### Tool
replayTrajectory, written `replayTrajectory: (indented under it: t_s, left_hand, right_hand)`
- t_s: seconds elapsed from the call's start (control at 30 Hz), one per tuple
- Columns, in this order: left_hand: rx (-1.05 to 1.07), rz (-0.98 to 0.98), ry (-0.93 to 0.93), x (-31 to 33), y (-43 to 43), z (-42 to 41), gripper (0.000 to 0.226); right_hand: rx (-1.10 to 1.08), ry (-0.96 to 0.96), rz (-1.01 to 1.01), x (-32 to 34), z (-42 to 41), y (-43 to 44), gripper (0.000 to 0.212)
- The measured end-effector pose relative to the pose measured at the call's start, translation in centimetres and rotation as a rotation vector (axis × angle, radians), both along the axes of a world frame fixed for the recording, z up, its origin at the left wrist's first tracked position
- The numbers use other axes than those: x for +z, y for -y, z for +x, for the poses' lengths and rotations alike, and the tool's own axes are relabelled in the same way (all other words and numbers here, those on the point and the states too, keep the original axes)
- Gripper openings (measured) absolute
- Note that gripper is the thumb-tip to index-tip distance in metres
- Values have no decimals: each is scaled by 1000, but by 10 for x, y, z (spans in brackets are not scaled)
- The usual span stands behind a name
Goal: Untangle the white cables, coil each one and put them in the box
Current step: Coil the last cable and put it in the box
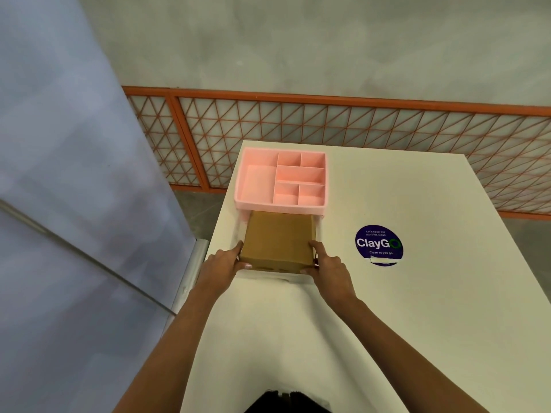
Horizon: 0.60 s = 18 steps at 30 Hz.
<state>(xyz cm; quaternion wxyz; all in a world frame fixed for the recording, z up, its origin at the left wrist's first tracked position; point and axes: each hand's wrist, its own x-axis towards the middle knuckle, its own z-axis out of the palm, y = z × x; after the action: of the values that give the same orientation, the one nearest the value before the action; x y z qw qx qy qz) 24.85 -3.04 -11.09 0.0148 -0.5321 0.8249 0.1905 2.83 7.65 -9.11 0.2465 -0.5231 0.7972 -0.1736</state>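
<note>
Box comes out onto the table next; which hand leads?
Right, probably. The left hand and right hand both hold the brown box in the drawer, but most of the table lies rightward; the left sits by its edge.

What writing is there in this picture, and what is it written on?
"ClayGO": big letters on the round blue sticker on the white table.
"Let's keep our pantries clean": small print at the sticker's top.
"Clean as you go": small print under the big letters.
Brown box, pink organiser: no writing visible.
</note>
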Motion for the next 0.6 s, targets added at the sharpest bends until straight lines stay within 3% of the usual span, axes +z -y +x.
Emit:
replayTrajectory:
  t_s: [0.1,0.23,0.3,0.6]
  left_hand:
    - [18,87,-34,0,3,0,63]
    - [15,365,-143,11,8,-1,74]
    - [32,460,-174,20,10,-3,66]
    - [65,503,-99,13,22,-6,52]
  right_hand:
    - [19,-40,15,0,-1,1,55]
    - [66,17,72,5,-7,6,62]
    - [69,63,87,8,-11,10,60]
    - [80,47,161,8,-12,15,51]
